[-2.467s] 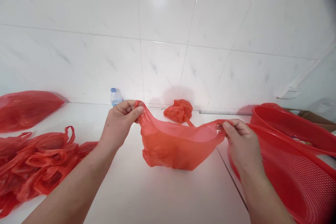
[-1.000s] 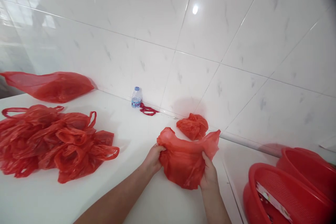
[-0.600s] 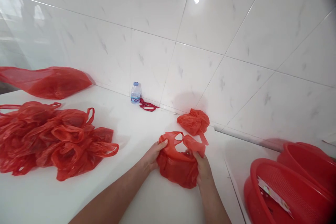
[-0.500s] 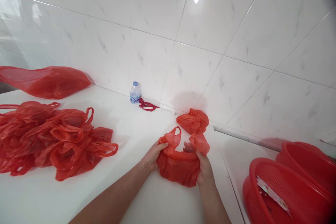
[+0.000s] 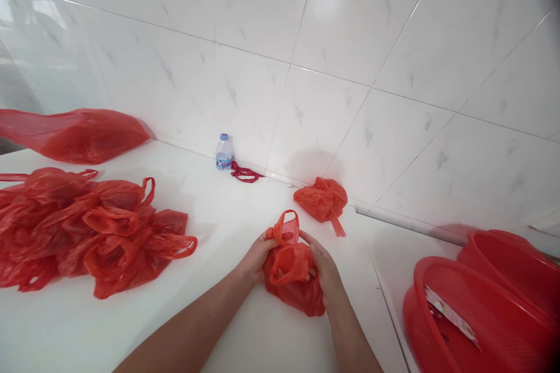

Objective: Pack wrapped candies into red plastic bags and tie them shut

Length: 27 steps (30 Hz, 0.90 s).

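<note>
Between my hands, over the white table, is a red plastic bag (image 5: 294,292) with looped handles. My left hand (image 5: 259,256) grips its upper left side, the thumb on the plastic below one raised handle. Around the right side closes my right hand (image 5: 322,265), some of its fingers hidden by the gathered plastic. The other handle is folded over the front of the bag. What the bag contains cannot be made out. Just behind, against the wall, sits another crumpled red bag (image 5: 322,199) with one strip trailing toward me.
A heap of red plastic bags (image 5: 118,233) covers the table's left side, with a larger red bag (image 5: 91,137) behind it. A small water bottle (image 5: 224,152) and a dark red ribbon (image 5: 245,172) lie along the tiled wall. Red plastic baskets (image 5: 420,303) stand at right.
My right hand has moved left and inward, drawing the bag's mouth together. The right handle, held up and apart before, is now folded over the front.
</note>
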Motion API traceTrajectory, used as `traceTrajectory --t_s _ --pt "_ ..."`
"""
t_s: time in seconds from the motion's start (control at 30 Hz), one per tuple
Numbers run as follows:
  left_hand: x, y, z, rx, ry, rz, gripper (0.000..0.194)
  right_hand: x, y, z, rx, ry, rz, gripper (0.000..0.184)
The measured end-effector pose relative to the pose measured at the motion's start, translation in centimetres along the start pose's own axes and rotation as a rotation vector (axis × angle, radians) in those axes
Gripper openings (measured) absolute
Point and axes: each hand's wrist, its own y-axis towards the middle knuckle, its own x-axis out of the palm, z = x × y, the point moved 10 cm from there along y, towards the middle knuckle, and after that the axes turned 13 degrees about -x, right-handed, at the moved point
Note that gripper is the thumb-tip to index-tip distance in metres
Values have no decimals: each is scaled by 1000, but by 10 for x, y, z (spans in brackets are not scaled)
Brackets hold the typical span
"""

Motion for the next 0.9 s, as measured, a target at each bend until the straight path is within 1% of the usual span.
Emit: traceTrajectory --t_s 0.03,0.07,0.1,0.17,0.23,0.3,0.37,0.43,0.53,0.57,0.6,0.63,0.67,0.7,0.73,0.8,0.83,0.9 --pt "4 -1 -3 -15 24 -22 16 4 1 0 -19 -19 -32 66" --pt "10 -2 -7 -34 63 -53 17 8 1 1 -31 -38 -61 69" --pt "15 -2 -11 -51 113 -83 20 11 1 3 -34 -55 -85 68" --pt "19 -1 -18 -66 223 -97 28 12 2 5 -27 -85 -100 57" --pt "13 1 -20 -34 310 -27 39 5 3 7 -8 -76 -46 41" --pt "4 1 -14 44 390 67 50 -6 4 7 11 -23 38 34" --pt "4 -5 -5 159 513 116 58 -16 6 4 7 27 106 34" --pt "12 -14 4 297 669 119 68 -22 7 2 -16 14 145 33" --pt "31 -29 13 503 859 105 89 -28 5 0 -44 -138 186 31" --pt "36 -33 14 553 894 102 92 -27 5 0 -56 -192 185 30" --pt "38 -34 14 581 906 106 87 -24 4 -1 -70 -232 166 29" --pt "38 -33 14 579 898 114 77 -20 3 -2 -85 -254 132 29" --pt "34 -31 14 545 868 129 65 -15 2 -3 -100 -256 86 28" --pt "28 -26 12 489 823 151 55 -9 1 -4 -108 -240 39 29" --pt "21 -22 11 423 771 177 50 -4 0 -6 -106 -210 -6 30" --pt "8 -15 8 315 687 212 52 5 -4 -8 -78 -133 -85 32" --pt "5 -13 7 282 662 208 53 9 -6 -8 -55 -93 -120 33" --pt "5 -9 5 241 623 160 53 14 -10 -9 -13 -25 -172 35"
